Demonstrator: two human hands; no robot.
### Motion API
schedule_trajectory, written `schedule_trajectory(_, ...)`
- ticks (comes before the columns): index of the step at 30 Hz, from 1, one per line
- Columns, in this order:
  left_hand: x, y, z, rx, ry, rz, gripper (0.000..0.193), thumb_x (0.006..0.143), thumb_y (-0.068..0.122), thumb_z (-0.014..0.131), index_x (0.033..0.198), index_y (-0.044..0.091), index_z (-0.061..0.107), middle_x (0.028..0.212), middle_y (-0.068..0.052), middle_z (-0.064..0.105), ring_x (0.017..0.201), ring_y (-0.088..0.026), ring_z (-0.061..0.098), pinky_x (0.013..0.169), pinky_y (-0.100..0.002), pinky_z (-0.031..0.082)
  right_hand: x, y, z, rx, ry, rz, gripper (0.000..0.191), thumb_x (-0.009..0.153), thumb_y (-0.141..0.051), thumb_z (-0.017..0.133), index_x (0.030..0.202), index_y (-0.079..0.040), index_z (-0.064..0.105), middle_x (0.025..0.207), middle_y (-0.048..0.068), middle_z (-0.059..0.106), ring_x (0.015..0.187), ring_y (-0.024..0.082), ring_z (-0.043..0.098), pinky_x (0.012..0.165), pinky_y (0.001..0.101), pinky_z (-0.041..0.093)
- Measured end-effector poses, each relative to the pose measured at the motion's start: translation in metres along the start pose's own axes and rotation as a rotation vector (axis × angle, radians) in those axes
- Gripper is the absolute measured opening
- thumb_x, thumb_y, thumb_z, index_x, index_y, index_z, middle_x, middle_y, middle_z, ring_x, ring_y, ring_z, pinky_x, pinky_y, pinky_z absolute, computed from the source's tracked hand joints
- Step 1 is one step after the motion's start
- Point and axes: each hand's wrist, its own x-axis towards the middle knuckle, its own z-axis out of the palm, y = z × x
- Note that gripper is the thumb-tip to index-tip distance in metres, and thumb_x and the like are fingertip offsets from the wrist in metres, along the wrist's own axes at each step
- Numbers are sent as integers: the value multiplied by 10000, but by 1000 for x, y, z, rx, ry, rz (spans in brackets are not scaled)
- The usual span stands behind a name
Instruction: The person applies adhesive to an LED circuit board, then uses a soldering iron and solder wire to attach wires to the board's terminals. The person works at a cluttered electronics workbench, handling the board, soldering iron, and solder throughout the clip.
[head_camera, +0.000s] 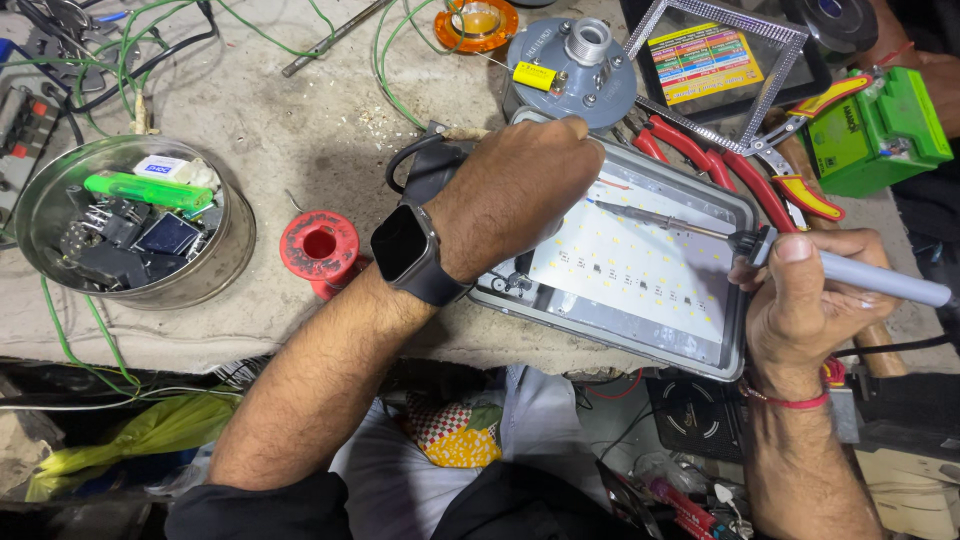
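Left forearm with dark wristwatch, reaching across the counter edge; nearest item in view.

Left hand: closed down on the near-left part of the floodlight housing, fingers curled over its top rim, pinning it flat. Whether anything small is pinched under the fingers cannot be told.

Right hand: clenched around the pale grey handle of a soldering iron, thumb on top, red thread at the wrist. The shaft runs leftward, and its tip sits over the upper part of the LED board, close to the left hand's fingertips.

Floodlight housing: grey metal tray, rigid and likely fairly heavy; lies between both hands, overhanging the counter edge slightly. Best held by the rim, as now. The white LED board inside looks thin and fragile, its small chips easily damaged; avoid pressing on it. Iron is light and stiff, presumably hot at the metal end; handle only.

Left of the left hand: red spool, then a round metal tin of small parts and a green lighter.

Beyond the right hand: red-handled pliers, green battery.

Beyond the left hand: grey round fitting, orange ring, green wires.
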Motion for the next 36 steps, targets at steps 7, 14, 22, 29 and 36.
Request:
schedule_trajectory(7, 0, 1, 1, 27, -17, -6, 92, 749, -90, 695, 827, -41, 684, 889, -205, 684, 802, -374, 737, 647, -454, 597, -20, -9, -4, -158, -37, -87, 344, 1131, -196, 734, 1078, 39, 487, 829, 171, 634, 620, 172, 620, 601, 313, 581)
schedule_trajectory(14, 0, 3, 0, 41, -16, -10, 95, 749, -89, 693, 835, -49, 680, 884, -203, 684, 803, -378, 737, 635, -457, 594, -24, -10, -3, -174, -47, -66, 325, 1135, -184, 723, 1069, 57, 516, 796, 175, 633, 594, 182, 625, 586, 326, 579)
schedule_trajectory(22, -2, 1, 4, 61, 32, 14, 71, 742, -37, 702, 808, -12, 700, 876, -193, 693, 789, -372, 730, 646, -461, 583, -25, -6, -5, -82, -36, -35, 338, 1122, -189, 725, 1091, 44, 482, 793, 173, 626, 595, 187, 625, 583, 337, 590)
schedule_trajectory(29, -3, 3, 9, 122, 32, 34, 31, 752, 9, 705, 780, 22, 711, 827, -181, 703, 759, -350, 730, 636, -459, 572, -24, 0, -7, -19, -5, -2, 376, 1156, -159, 756, 1026, 31, 458, 760, 182, 593, 570, 228, 611, 555, 369, 572)
schedule_trajectory(36, -3, 2, 11, 111, 43, 39, 31, 738, 12, 709, 767, 24, 707, 817, -173, 704, 744, -345, 731, 633, -455, 573, -22, -7, -1, -42, 30, 36, 383, 1111, -205, 766, 1045, 31, 471, 759, 154, 575, 560, 203, 587, 539, 363, 567)
